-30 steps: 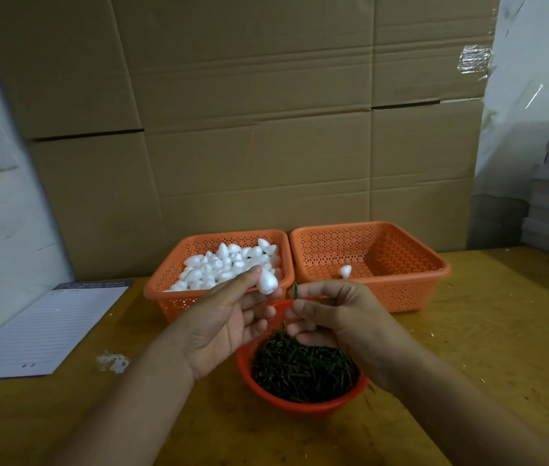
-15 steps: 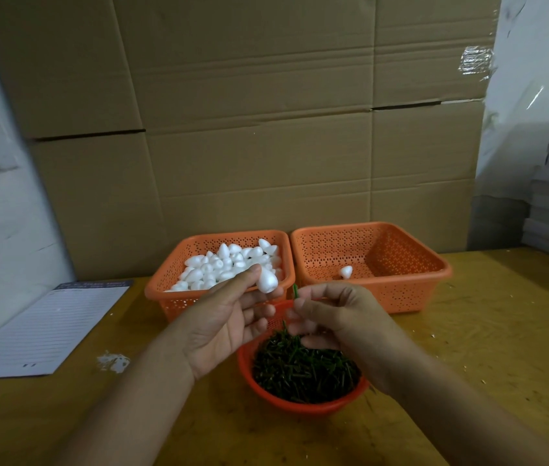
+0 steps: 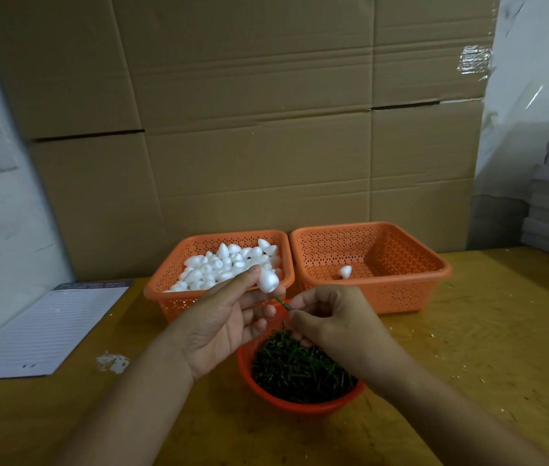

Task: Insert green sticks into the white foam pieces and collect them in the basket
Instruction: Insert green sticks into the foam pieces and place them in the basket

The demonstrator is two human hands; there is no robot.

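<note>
Foam piece [image 3: 268, 281] is pinched by left hand [image 3: 222, 326], green stick [image 3: 282, 303] by right hand [image 3: 333, 322]; off-axis push risks bent stick or split foam.

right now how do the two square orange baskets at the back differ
The left basket is heaped with loose white foam pieces; the right basket holds just one foam piece, its mesh floor mostly bare. The left basket is partly hidden by the left hand; the right basket shows nearly whole. Both are orange, perforated, similarly shaped, and sit side by side.
</note>
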